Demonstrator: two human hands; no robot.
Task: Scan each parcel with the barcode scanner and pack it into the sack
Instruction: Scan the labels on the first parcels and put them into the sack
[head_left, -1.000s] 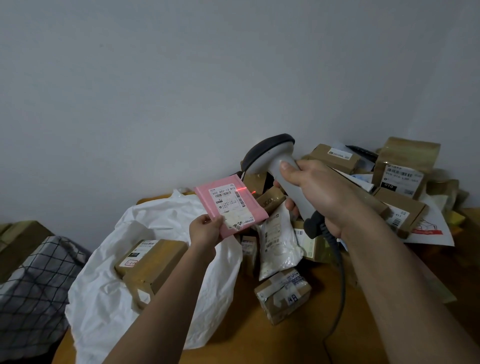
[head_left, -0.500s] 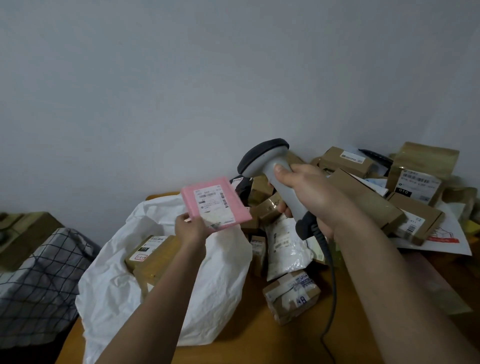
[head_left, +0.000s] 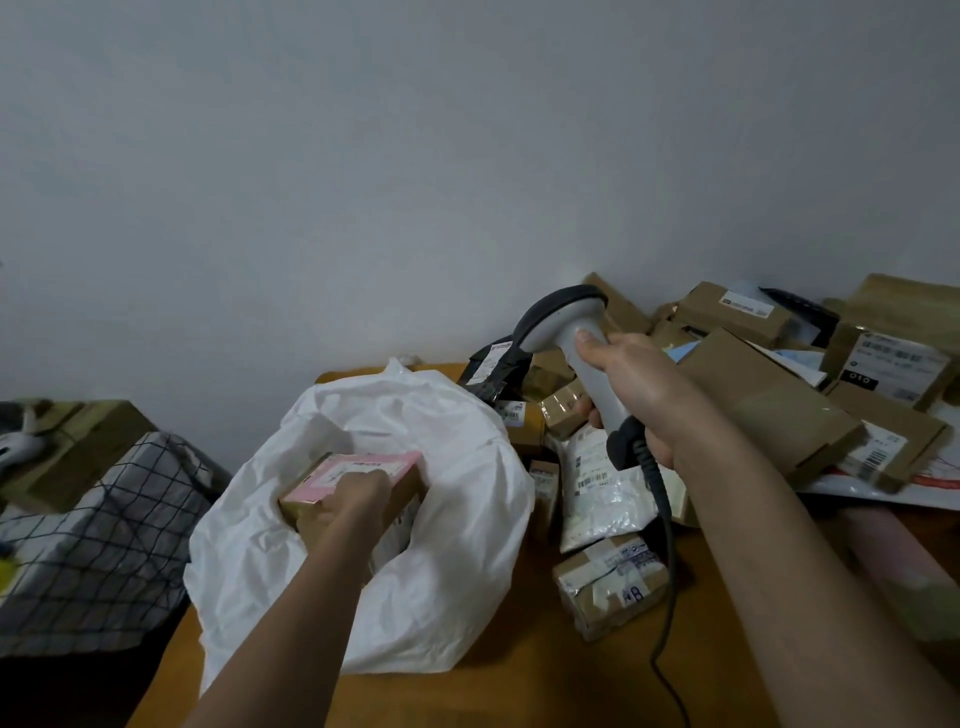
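Since half a second ago, the pink parcel (head_left: 358, 470) has been lowered from in front of the barcode scanner (head_left: 582, 364) into the open mouth of the white sack (head_left: 447, 519), and the red scan line seen earlier is gone. It is now held flat by the left hand (head_left: 353, 501), whose fingers are curled over its near edge, on top of the brown box (head_left: 400, 493) already lying in the sack. The scanner is gripped round its handle by the right hand (head_left: 634, 395), raised above the heap of unscanned parcels (head_left: 753, 395), its cable (head_left: 665, 545) trailing down over the desk (head_left: 519, 691).

To finish the step well, the parcel should be released only once it rests squarely on the box, so that it does not slide against the soft sack wall. Care is needed with the sack rim, which slumps inward on the right and could be dragged shut as the hand is drawn out; a straight lift is judged safest.

Open room is limited: the sack lies at the left edge of the desk, with a checked cloth bundle (head_left: 104, 535) just beyond it, and the heap crowds the right. Free desk surface is left mainly in front, between the sack and a taped box (head_left: 613, 582).
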